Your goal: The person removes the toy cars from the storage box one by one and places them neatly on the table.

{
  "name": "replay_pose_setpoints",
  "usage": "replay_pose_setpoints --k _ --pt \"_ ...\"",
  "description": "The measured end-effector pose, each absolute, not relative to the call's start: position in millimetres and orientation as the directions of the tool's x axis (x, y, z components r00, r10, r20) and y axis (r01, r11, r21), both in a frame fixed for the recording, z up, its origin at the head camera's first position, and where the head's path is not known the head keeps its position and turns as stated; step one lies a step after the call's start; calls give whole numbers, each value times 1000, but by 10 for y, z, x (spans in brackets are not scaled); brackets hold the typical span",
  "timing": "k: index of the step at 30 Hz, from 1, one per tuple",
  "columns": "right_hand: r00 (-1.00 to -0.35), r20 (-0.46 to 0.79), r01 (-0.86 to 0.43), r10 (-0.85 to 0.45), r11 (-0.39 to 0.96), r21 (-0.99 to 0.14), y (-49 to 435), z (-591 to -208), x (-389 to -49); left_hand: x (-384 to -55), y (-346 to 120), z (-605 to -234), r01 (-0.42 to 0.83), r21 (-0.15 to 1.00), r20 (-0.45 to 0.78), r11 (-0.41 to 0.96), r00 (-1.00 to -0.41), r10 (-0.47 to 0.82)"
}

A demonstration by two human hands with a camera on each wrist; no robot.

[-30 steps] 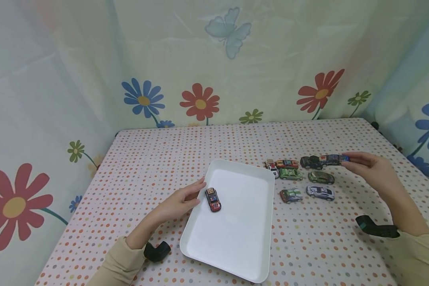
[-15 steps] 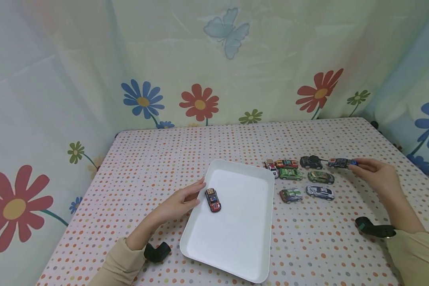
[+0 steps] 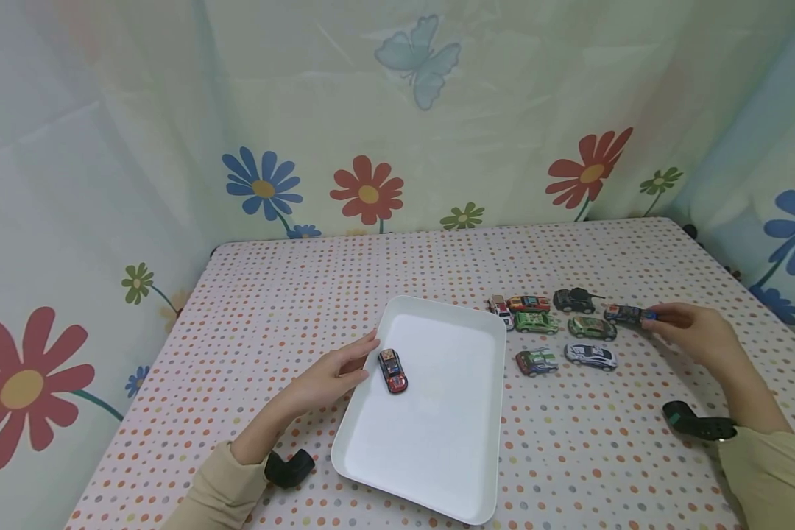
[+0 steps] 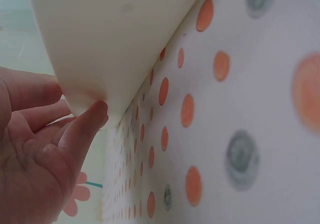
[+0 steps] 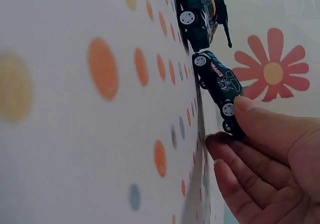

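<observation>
My right hand (image 3: pixel 695 331) pinches the rear of a dark blue-black toy car (image 3: pixel 623 315) between thumb and fingers, at the right of the group. In the right wrist view this toy car (image 5: pixel 218 81) is tilted, nose close to the table, its white wheels showing. On the left, my left hand (image 3: pixel 327 375) holds the left rim of a white tray (image 3: pixel 424 503); its thumb (image 4: pixel 87 126) lies against the outer wall in the left wrist view. Inside the tray, near that hand, sits one red-and-dark toy car (image 3: pixel 394 372).
Several toy cars stand right of the tray, including a black one with a gun barrel (image 3: pixel 574 300), a green one (image 3: pixel 536 322), a dark green one (image 3: pixel 592 328) and a white-and-blue one (image 3: pixel 591 355). A dotted cloth (image 3: pixel 271 294) covers the table; a flowered curtain (image 3: pixel 503 110) hangs behind.
My right hand has drawn the dark blue-black car right, away from the black car with the barrel, then slightly nearer me and left. The left hand stays at the tray.
</observation>
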State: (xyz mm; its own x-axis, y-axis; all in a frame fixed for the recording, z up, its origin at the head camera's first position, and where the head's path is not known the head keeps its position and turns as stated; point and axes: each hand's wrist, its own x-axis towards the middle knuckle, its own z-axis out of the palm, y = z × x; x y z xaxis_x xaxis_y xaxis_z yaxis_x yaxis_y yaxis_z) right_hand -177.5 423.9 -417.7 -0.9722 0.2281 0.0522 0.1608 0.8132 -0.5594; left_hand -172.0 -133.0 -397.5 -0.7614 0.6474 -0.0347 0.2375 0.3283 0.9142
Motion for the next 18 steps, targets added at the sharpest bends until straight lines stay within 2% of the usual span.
replay_pose_setpoints --k 9,18 --pt "-978 53 156 201 880 -449 4220 -4124 -1773 -1716 -1327 -3974 232 918 -34 321 -761 648" --pt "-991 29 117 131 950 -288 4068 -3912 -1755 -1713 -1329 -3978 230 921 -30 314 -763 645"
